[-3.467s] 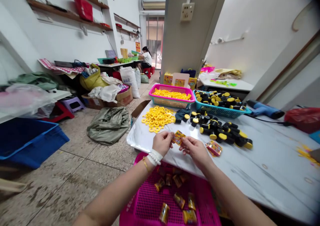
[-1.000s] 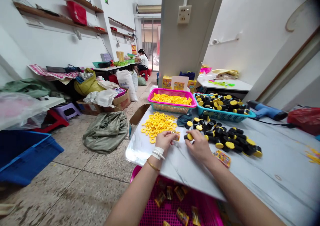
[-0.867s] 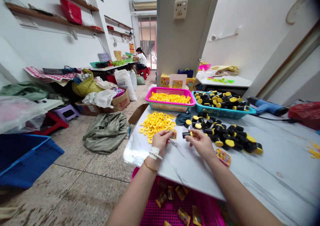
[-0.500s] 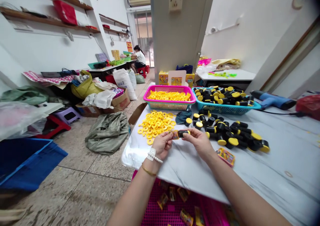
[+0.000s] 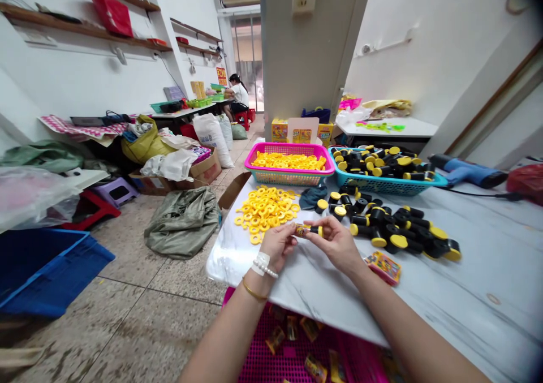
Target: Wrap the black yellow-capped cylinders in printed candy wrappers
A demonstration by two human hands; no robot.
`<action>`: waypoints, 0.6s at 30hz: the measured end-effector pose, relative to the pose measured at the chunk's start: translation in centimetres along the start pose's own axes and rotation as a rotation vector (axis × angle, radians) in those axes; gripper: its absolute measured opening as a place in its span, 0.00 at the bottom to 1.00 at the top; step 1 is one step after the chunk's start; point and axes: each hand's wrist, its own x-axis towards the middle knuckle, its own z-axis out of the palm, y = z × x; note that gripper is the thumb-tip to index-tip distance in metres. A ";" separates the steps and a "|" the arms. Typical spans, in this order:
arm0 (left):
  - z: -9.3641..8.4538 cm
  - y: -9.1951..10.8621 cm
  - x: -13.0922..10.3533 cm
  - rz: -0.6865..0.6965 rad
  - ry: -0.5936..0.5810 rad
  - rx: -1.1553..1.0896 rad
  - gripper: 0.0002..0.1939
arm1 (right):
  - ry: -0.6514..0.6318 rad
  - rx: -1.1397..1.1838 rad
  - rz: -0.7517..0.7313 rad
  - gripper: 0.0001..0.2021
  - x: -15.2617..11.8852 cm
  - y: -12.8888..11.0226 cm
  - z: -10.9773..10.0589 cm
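Observation:
Between my hands, above the front of the marbled table (image 5: 424,304), is a small black cylinder with a yellow cap (image 5: 314,230) and a colourful printed label (image 5: 302,230) at its left end. My left hand (image 5: 278,247) pinches the label end. My right hand (image 5: 338,245) grips the capped end, fingers around it. A pile of yellow rings (image 5: 267,207) lies just behind my left hand. Many black cylinders with yellow caps (image 5: 394,227) lie behind and right of my right hand. A stack of printed labels (image 5: 385,267) rests beside my right forearm.
Behind the piles stand a pink basket (image 5: 291,175) of yellow pieces and a blue basket (image 5: 390,186) of capped cylinders. A blue heat gun (image 5: 466,171) lies at the right. Below the table edge is a magenta crate (image 5: 271,366). A person (image 5: 240,95) sits far back.
The right hand's fingers have moved left along the cylinder, over its middle. The label now sits against the cylinder's left part. The view has shifted slightly.

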 end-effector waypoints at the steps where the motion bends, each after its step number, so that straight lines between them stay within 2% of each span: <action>1: 0.0 -0.1 0.0 0.030 0.025 0.020 0.21 | -0.007 0.011 -0.006 0.18 0.0 -0.1 -0.1; 5: 0.4 -0.1 -0.3 0.142 0.087 0.080 0.26 | 0.056 0.024 -0.032 0.19 0.1 -0.1 -0.3; 7: 0.5 -0.1 -0.5 0.125 0.027 0.119 0.30 | 0.042 0.017 -0.037 0.20 0.1 0.0 -0.4; 9: 0.5 -0.2 -0.5 0.094 -0.033 0.150 0.27 | 0.010 -0.013 -0.052 0.20 0.1 0.1 -0.6; 11: 0.3 -0.3 -0.3 0.093 -0.030 0.154 0.25 | -0.013 -0.047 -0.070 0.18 0.2 0.1 -1.1; 14: 0.2 -0.3 -0.1 0.088 -0.009 0.141 0.27 | -0.017 -0.075 -0.091 0.16 0.4 -0.2 -1.9; 18: 0.3 0.0 -0.3 0.043 -0.070 0.133 0.29 | 0.015 -0.073 -0.104 0.20 0.2 -0.2 -2.2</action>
